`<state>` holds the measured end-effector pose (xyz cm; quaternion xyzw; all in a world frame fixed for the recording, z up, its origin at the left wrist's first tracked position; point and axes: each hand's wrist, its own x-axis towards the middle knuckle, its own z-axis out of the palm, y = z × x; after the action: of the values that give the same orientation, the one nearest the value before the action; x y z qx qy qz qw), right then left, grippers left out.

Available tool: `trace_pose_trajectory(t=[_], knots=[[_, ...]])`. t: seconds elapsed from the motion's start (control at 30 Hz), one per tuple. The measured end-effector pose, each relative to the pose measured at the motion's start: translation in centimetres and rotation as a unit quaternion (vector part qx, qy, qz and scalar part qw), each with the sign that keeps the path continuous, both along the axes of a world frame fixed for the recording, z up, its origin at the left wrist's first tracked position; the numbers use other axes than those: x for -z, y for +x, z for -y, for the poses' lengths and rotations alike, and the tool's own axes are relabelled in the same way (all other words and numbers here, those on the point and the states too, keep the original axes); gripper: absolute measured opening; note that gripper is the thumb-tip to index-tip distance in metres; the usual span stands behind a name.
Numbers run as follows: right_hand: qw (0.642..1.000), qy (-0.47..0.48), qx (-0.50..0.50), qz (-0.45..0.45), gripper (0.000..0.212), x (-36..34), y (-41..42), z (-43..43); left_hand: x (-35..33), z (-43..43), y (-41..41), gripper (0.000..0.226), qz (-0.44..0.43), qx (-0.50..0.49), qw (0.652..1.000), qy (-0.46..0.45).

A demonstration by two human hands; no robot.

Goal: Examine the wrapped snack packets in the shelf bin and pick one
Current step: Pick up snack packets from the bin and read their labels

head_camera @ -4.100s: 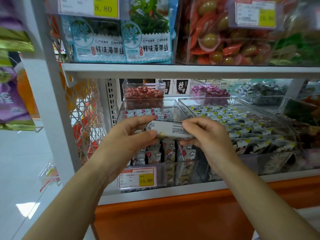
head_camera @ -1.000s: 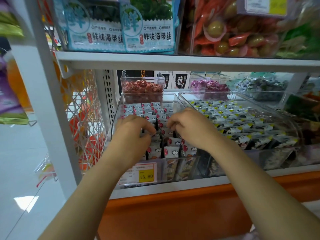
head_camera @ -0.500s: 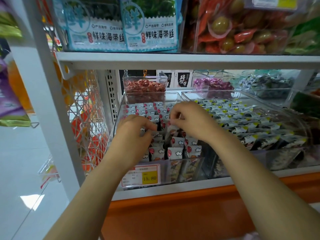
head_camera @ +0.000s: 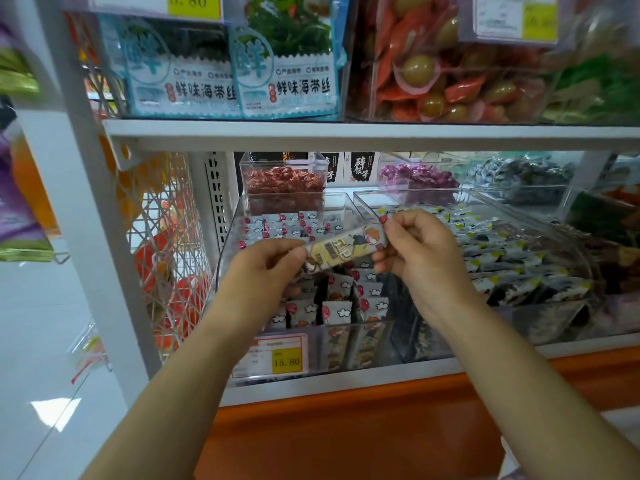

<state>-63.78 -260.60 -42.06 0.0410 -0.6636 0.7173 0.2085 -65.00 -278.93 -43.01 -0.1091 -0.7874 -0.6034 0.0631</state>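
A long wrapped snack packet (head_camera: 346, 249) with a cartoon print is held level above the clear shelf bin (head_camera: 353, 348). My left hand (head_camera: 263, 268) pinches its left end and my right hand (head_camera: 415, 251) pinches its right end. Below them the bin holds several upright packets (head_camera: 337, 311) of the same kind, white with red balloons and clouds. A yellow 15.80 price tag (head_camera: 285, 360) hangs on the bin's front wall.
A second clear bin (head_camera: 568, 317) of dark packets stands to the right. Small tubs of red (head_camera: 284, 181) and purple sweets (head_camera: 415, 176) sit behind. The upper shelf board (head_camera: 346, 133) hangs close overhead. A white upright post (head_camera: 90, 237) and wire rack (head_camera: 166, 244) stand at left.
Both hands were down among the packets in the bin. Now they have lifted one packet out and hold it stretched between them above the bin.
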Motion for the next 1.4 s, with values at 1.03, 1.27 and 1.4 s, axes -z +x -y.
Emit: trace_pose_trajectory(t=[1.03,1.27,1.4], knots=[[0.997,-0.066,-0.020,0.036,0.014,0.6,0.4,-0.2,-0.3,1.2,0.0,0.011,0.015,0.057,0.985,0.161],[1.000,-0.014,-0.014,-0.003,0.010,0.8,0.3,-0.1,-0.4,1.3,-0.2,0.020,0.072,0.093,0.974,0.193],[0.998,0.050,-0.022,-0.006,0.021,0.9,0.4,0.3,-0.3,1.1,-0.1,0.051,0.061,0.092,0.978,0.176]])
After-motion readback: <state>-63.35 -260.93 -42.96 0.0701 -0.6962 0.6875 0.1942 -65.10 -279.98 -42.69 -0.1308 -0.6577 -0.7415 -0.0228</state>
